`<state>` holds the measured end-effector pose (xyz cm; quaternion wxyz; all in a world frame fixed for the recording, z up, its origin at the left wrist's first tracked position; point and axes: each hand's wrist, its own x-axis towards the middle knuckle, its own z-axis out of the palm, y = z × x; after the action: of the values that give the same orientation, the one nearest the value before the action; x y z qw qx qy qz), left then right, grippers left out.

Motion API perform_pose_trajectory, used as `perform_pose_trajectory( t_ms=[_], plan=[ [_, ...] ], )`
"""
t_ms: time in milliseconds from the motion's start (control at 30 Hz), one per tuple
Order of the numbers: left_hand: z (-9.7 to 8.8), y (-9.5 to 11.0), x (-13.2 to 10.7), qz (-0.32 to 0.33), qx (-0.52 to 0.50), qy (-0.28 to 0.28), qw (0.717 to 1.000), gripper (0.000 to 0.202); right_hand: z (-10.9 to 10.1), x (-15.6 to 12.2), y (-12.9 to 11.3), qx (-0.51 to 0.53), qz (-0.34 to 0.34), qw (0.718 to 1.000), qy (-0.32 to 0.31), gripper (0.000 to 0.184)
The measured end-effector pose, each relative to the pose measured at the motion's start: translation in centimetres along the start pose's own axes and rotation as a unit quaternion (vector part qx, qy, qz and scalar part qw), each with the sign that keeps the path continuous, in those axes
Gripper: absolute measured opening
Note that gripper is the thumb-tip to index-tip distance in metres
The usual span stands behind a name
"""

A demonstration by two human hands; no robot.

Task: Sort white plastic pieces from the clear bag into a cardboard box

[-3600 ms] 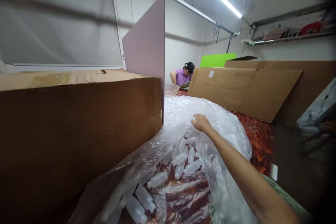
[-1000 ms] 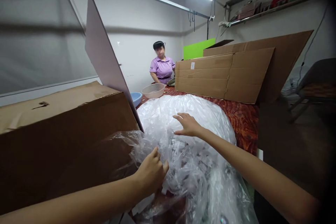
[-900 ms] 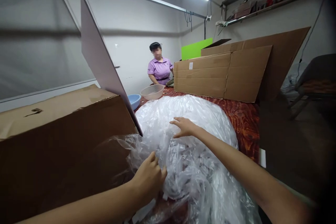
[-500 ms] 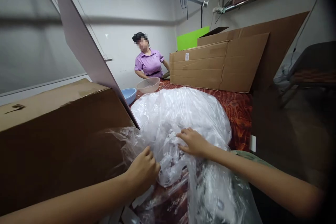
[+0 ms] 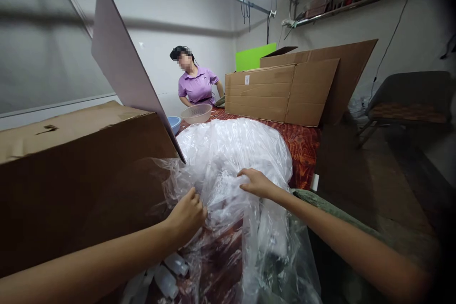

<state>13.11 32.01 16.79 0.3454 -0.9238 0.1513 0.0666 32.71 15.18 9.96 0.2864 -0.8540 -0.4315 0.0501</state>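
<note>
Two bottles blurred under plastic bag

Plastic bag right of cardboard box, bowl behind

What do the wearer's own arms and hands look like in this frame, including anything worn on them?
Both arms are bare along their whole visible length, with no sleeves in view. The left hand and right hand wear no gloves, and no rings, watch or bracelet show on the hands or wrists. The fingernails look short and unpainted. No markings are visible on either arm.
</note>
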Motion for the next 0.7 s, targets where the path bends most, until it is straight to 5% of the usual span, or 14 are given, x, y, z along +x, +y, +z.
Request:
perform_pose_trajectory(
  t_ms=[200,333,700],
  plan=[
    [-1.2,0.6,0.5,0.0,-0.002,-0.012,1.0,0.015,2.2,-2.8,-1.0,0.065,0.055,0.996,0.007,0.027],
    [-2.3,1.4,1.0,0.004,0.005,-0.011,1.0,0.016,3.8,-1.7,-1.6,0.069,0.126,0.989,0.036,0.031],
    [-4.3,1.7,-0.2,0.043,-0.008,0.018,0.999,0.012,3.6,0.4,-3.4,0.09,0.287,0.95,0.086,0.037]
  ],
)
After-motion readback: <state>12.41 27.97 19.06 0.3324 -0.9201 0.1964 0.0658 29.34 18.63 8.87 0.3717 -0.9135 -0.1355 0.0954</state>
